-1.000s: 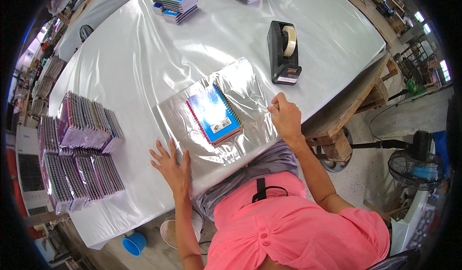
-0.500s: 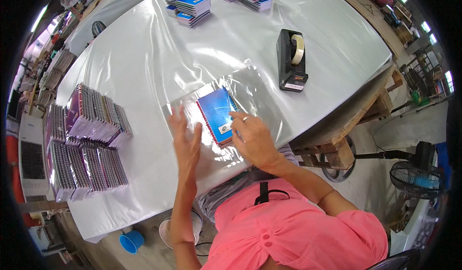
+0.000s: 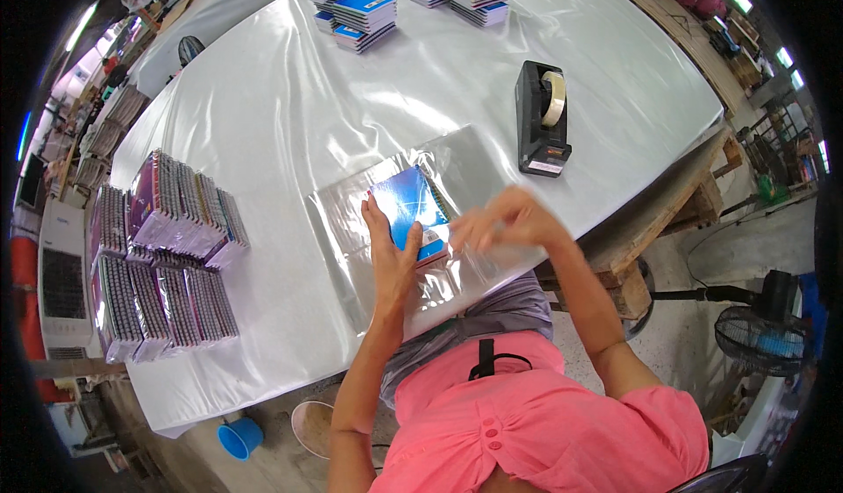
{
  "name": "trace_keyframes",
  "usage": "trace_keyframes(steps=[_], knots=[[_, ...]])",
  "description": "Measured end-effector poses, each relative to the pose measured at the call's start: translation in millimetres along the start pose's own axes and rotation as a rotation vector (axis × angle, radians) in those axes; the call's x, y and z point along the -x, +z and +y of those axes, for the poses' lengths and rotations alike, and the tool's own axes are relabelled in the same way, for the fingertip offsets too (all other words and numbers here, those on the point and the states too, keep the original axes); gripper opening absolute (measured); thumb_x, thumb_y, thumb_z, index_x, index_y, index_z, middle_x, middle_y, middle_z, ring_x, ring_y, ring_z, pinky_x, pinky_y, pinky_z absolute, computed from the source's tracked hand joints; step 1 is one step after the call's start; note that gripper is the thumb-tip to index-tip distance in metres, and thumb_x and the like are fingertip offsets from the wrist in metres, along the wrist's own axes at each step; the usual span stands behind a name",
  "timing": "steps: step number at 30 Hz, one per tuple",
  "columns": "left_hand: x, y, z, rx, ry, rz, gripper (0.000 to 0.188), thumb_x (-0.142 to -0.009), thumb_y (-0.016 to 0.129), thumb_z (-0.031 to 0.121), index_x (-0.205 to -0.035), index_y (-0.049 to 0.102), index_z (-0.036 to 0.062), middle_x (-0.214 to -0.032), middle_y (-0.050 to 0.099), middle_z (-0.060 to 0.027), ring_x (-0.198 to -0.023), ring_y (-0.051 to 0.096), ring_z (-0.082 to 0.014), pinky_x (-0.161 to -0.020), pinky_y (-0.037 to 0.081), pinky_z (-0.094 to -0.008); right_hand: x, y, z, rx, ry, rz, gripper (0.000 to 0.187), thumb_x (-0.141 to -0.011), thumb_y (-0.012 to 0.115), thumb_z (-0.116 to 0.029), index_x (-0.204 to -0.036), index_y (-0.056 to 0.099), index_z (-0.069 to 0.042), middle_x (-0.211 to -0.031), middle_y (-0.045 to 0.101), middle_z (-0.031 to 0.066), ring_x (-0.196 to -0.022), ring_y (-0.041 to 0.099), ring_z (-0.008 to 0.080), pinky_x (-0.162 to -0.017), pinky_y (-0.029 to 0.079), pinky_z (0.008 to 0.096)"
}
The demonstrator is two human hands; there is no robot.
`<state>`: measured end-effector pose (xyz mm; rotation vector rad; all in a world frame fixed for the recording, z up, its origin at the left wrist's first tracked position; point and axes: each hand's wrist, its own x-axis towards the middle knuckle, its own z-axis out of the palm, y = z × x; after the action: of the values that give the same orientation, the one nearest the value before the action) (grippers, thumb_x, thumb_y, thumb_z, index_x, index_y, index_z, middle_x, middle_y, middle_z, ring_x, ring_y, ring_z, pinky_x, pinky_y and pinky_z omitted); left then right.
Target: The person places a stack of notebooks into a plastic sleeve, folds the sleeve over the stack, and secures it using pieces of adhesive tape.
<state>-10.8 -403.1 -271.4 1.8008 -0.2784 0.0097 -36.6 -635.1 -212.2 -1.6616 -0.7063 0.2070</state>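
My left hand lies against the lower left of a blue spiral notebook, thumb spread wide from the fingers, not closed around it. My right hand, fingers bent, is just right of the notebook; it is blurred, so I cannot tell whether it pinches anything. Clear film lies beneath the notebook on a white-covered table. Beyond the notebook, rightward, stands a tape dispenser; well left, wrapped notebooks; farther beyond, blue stacks. A moment ago, my left hand was apart from the notebook.
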Motion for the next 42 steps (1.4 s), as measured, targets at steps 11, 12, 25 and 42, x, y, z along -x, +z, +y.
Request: trace_keyframes(steps=[11,12,25,42], knots=[[2.7,-1.3,18.5,-0.097,-0.046,-0.027,0.079,-0.091,0.059,0.018,-0.152,0.010,0.0017,-0.158,0.004,-0.0231,-0.143,0.024,-0.0347,-0.114,0.023,-0.0391,-152.1,-59.9,53.6,0.299,-0.084,-0.110,0.013,-0.073,0.071,-0.005,-0.085,0.070,-0.005,-0.125,0.061,0.0081,-0.122,0.049,0.0225,-0.099,0.043,0.0384],[2.2,-0.6,20.4,-0.110,-0.060,-0.032,0.079,-0.091,0.059,0.017,-0.152,0.010,0.0014,-0.158,0.004,-0.0231,-0.143,0.023,-0.0346,-0.115,0.022,-0.0392,-166.4,-57.9,59.6,0.292,0.004,-0.207,0.008,-0.074,0.071,-0.008,-0.081,0.070,-0.004,-0.118,0.064,0.0078,-0.114,0.054,0.0211,-0.094,0.044,0.0365],[7.8,-2.7,3.3,-0.130,-0.035,-0.033,0.077,-0.095,0.054,0.018,-0.151,0.005,-0.0010,-0.157,-0.004,-0.0259,-0.147,0.006,-0.0347,-0.116,0.017,-0.0388,-51.9,-7.1,43.7,0.757,-0.212,0.292,0.033,-0.073,0.062,0.005,-0.100,0.071,-0.013,-0.106,0.069,0.0026,-0.106,0.061,0.0204,-0.096,0.040,0.0391],[-0.1,-7.9,10.9,-0.112,-0.029,-0.064,0.069,-0.100,0.043,0.033,-0.149,0.013,-0.0057,-0.156,0.001,-0.0272,-0.145,0.013,-0.0393,-0.115,0.022,-0.0423,-4.5,56.4,28.6,0.887,-0.072,0.147,0.047,-0.081,0.050,0.002,-0.122,0.063,-0.017,-0.136,0.056,-0.0061,-0.132,0.044,0.0124,-0.109,0.020,0.0507]])
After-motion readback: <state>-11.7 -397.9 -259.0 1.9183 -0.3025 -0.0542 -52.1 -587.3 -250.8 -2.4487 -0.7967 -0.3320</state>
